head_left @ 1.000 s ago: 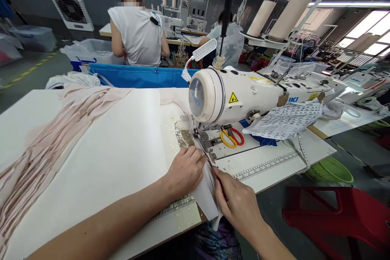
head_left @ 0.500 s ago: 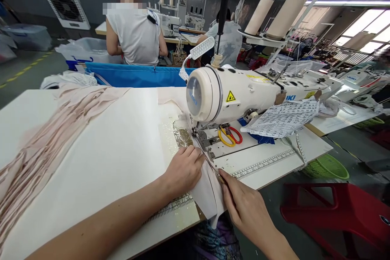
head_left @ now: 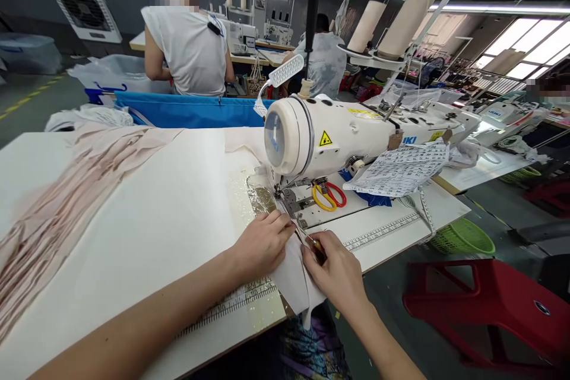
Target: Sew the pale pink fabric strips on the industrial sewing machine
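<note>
My left hand [head_left: 262, 246] is closed on pale pink fabric [head_left: 291, 276], knuckles up, just in front of the sewing machine [head_left: 342, 136]. The fabric runs toward the presser foot [head_left: 278, 190] and hangs over the table's front edge. My right hand [head_left: 336, 267] grips an awl [head_left: 317, 249] by its brown handle. The thin metal shaft points up and left toward my left fingertips, over the fabric; its tip is hard to make out. Scissors [head_left: 327, 196] with yellow and red handles lie beside the needle area.
Gathered pink cloth [head_left: 93, 178] lies on the white table [head_left: 178, 202] at left. A printed paper [head_left: 396, 169] hangs by the machine arm. A red stool [head_left: 499, 303] and a green basket [head_left: 465, 237] stand at right. Two people sit ahead, beyond a blue cloth bin [head_left: 191, 110].
My right hand has moved up and left along the fabric, and the awl's shaft now lies close to my left fingers. My left hand stays on the fabric. The view has shifted slightly.
</note>
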Available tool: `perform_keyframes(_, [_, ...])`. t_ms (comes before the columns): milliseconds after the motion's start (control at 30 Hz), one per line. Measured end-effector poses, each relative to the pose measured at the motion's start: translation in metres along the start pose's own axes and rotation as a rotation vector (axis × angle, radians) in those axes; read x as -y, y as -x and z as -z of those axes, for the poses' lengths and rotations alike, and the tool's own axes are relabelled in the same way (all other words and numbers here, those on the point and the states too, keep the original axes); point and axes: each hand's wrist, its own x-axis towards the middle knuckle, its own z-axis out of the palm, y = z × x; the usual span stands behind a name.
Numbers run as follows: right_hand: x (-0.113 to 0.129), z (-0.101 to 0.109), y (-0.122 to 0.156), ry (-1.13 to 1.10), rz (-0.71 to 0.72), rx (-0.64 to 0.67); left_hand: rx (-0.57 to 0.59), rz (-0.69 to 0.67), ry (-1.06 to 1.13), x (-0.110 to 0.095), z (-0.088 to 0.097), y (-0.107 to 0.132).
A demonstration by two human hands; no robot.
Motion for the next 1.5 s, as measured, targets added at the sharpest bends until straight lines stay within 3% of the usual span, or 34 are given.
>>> perform_keyframes(133, [-0.001,0.004,-0.002,0.043,-0.014,0.04,0.063,-0.014,-0.05,0.004,0.006,0.0])
perform_keyframes(233, [0.002,0.004,0.0,0.043,-0.004,0.023,0.034,-0.038,-0.078,0.005,0.004,0.001])
perform_keyframes(367, [0.006,-0.001,0.008,0.017,0.047,-0.055,-0.033,-0.077,-0.075,0.005,-0.001,0.003])
perform_keyframes(600, [-0.011,-0.005,0.016,0.057,0.22,-0.16,-0.007,-0.102,-0.052,0.006,-0.006,0.003])
perform_keyframes(833, [-0.032,0.015,0.0,0.323,0.56,-0.014,-0.006,-0.106,-0.077,0.004,-0.006,0.002])
perform_keyframes(1200, [-0.042,0.021,-0.008,0.347,0.74,0.061,-0.065,-0.103,0.019,0.006,-0.005,0.002])
perform_keyframes(1500, [-0.048,0.026,-0.018,0.4,0.827,0.074,0.001,-0.105,-0.023,0.007,-0.005,0.002])
